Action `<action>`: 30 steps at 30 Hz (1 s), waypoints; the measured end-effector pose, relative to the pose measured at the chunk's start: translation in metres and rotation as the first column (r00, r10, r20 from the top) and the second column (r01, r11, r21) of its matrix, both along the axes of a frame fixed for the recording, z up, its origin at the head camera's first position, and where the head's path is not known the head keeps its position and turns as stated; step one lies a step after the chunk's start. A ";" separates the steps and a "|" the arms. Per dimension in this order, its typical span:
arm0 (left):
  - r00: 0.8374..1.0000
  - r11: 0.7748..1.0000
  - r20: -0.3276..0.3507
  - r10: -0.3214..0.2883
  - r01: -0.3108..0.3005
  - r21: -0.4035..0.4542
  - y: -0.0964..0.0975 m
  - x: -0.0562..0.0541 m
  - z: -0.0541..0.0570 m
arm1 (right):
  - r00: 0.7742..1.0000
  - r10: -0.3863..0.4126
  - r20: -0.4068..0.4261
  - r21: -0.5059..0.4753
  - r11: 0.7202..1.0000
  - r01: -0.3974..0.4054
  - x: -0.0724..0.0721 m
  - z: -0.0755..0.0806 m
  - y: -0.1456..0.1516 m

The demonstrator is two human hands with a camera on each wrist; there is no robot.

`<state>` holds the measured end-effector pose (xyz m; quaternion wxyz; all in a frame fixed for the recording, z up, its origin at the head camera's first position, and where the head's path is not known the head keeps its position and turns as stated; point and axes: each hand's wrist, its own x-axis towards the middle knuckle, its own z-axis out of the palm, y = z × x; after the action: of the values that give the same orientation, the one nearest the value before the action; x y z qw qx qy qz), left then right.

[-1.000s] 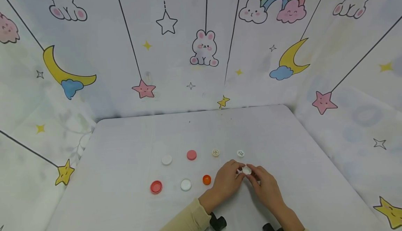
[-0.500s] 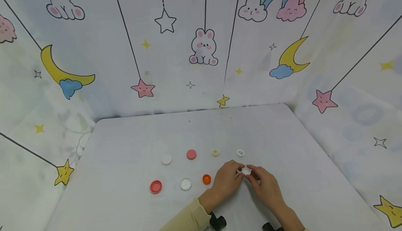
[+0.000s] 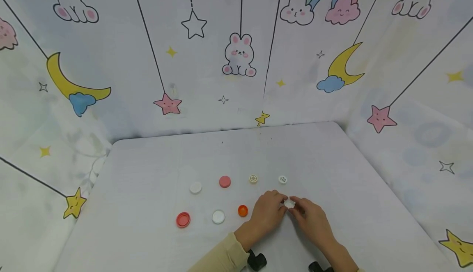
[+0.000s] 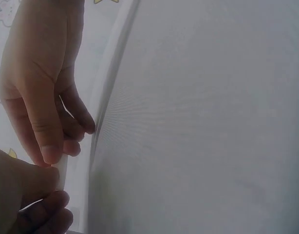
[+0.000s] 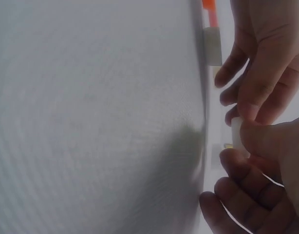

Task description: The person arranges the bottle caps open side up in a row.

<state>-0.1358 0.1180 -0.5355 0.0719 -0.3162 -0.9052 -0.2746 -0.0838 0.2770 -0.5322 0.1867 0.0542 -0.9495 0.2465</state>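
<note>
A small white bottle cap [image 3: 289,203] is pinched between both hands, low over the right half of the white table. My left hand [image 3: 267,210] grips its left side with thumb and forefinger, and my right hand [image 3: 312,220] pinches the right side the same way. In the right wrist view the cap [image 5: 238,134] shows pale between the thumbs; fingers cover most of it. Just beyond the hands lies a white cap with a dark pattern [image 3: 282,179]. An orange cap [image 3: 242,210] lies left of my left hand.
Further left on the table [image 3: 155,161] lie a red cap [image 3: 183,220], a white cap [image 3: 218,217], another white cap [image 3: 196,187] and a pinkish-red cap [image 3: 224,181]. A cream patterned cap [image 3: 253,178] is in the back row. Cartoon-printed cloth walls stand around the table.
Both hands have dipped slightly toward the person, and the held cap has tilted a little between the fingers. The caps on the table stay put.
</note>
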 end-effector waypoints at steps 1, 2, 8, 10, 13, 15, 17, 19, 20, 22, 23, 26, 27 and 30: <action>1.000 1.000 -0.009 0.000 0.000 -0.009 0.000 0.000 0.001 | 1.000 -0.005 0.018 0.005 1.000 0.005 0.000 0.000 0.000; 1.000 1.000 -0.017 0.002 -0.002 -0.018 0.000 0.000 0.000 | 0.999 -0.011 0.036 0.009 1.000 0.010 0.000 -0.001 0.000; 1.000 0.998 -0.021 0.013 -0.014 -0.058 0.002 0.000 -0.001 | 0.996 -0.023 0.084 0.035 0.999 0.020 0.000 -0.002 0.000; 1.000 0.997 -0.006 0.011 -0.011 -0.071 0.003 -0.001 0.000 | 0.996 -0.023 0.084 0.041 0.999 0.020 0.000 -0.001 -0.001; 1.000 0.995 0.010 0.008 -0.007 -0.095 0.004 0.000 0.000 | 0.995 -0.027 0.097 0.048 0.999 0.022 0.000 0.000 -0.001; 1.000 0.995 0.017 0.004 -0.003 -0.098 0.004 0.000 0.001 | 0.993 -0.032 0.111 0.051 0.998 0.026 0.000 0.001 -0.002; 1.000 0.994 0.017 0.006 -0.005 -0.105 0.005 0.000 0.001 | 0.992 -0.037 0.123 0.050 0.998 0.031 0.000 0.001 -0.002; 1.000 0.995 0.011 0.011 -0.010 -0.100 0.006 0.001 0.000 | 0.992 -0.036 0.122 0.049 0.998 0.030 0.000 0.000 -0.001; 1.000 0.995 0.005 0.012 -0.012 -0.099 0.006 0.001 0.000 | 0.993 -0.032 0.117 0.047 0.999 0.027 0.000 -0.001 -0.001; 1.000 0.995 -0.015 0.017 -0.019 -0.097 0.006 0.001 -0.001 | 0.994 -0.030 0.104 0.045 0.999 0.025 0.000 -0.003 0.000; 1.000 0.995 -0.023 0.019 -0.021 -0.095 0.007 0.002 -0.001 | 0.995 -0.027 0.099 0.045 0.999 0.023 0.000 -0.004 0.000; 0.999 0.995 -0.037 0.018 -0.021 -0.096 0.007 0.002 -0.003 | 0.994 -0.029 0.106 0.040 0.999 0.025 0.000 -0.005 -0.001; 0.999 0.995 -0.038 0.017 -0.021 -0.098 0.007 0.001 -0.003 | 0.993 -0.030 0.110 0.039 0.999 0.026 0.000 -0.005 -0.001; 0.999 0.994 -0.042 0.014 -0.018 -0.108 0.007 0.001 -0.004 | 0.991 -0.032 0.127 0.038 0.999 0.027 -0.001 -0.003 -0.002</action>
<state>-0.1350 0.1251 -0.5397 0.0754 -0.3178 -0.9197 -0.2180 -0.0846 0.2752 -0.5356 0.1283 0.0279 -0.9645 0.2292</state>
